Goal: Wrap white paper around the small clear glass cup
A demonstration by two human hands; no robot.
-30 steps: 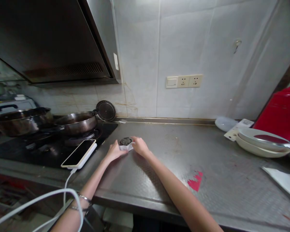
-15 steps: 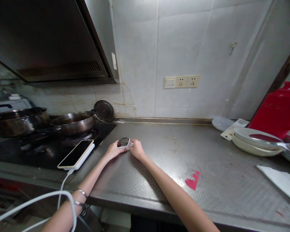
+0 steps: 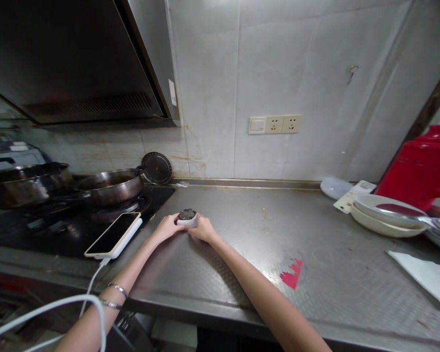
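Note:
A small dark lump in white paper wrapping (image 3: 187, 216) sits on the steel counter (image 3: 242, 244) beside the stove. My left hand (image 3: 167, 226) and my right hand (image 3: 202, 228) close around it from either side, fingers pinched on the white wrapping. What the dark lump is I cannot make out. A phone (image 3: 113, 234) on a white power bank lies just left of my left hand, its white cable trailing toward me.
Two pans (image 3: 110, 185) stand on the black hob at the left under the hood. White plates (image 3: 385, 215), a red container (image 3: 421, 166) and a white paper sheet (image 3: 425, 278) are at the right. A red stain (image 3: 292, 276) marks the counter. Wall sockets (image 3: 275, 124) sit above.
Both hands have drawn closer together around the wrapped lump, folding the white wrapping up against it. The view has shifted slightly.

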